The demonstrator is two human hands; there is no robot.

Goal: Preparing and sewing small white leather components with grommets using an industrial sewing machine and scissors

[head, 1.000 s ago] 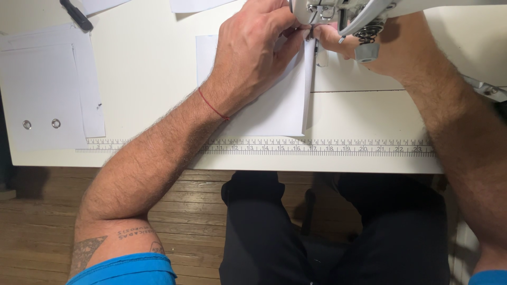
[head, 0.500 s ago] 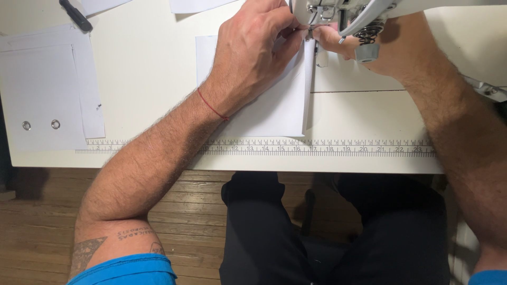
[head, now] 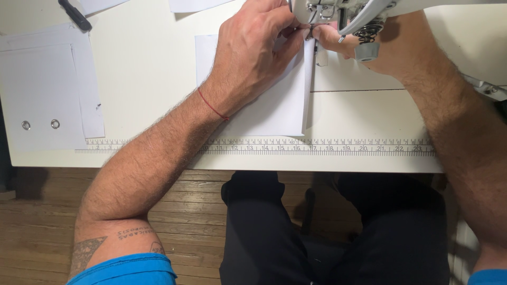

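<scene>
Nothing has shifted since a second ago; both hands stay at the sewing machine [head: 348,16] by the surface's far edge; left hand [head: 253,53] presses the white sheet [head: 274,108] flat, fingers pinching at the needle; right hand [head: 385,50] pinches there too; work looks paused on fine adjustment.

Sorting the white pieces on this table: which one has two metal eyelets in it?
The white piece at the table's far left, away from both hands; two eyelets sit near its lower edge. The others show none.

Bright, even light on the white worktop [head: 148,84]; sharp focus throughout; dim floor along the bottom of the frame.
</scene>
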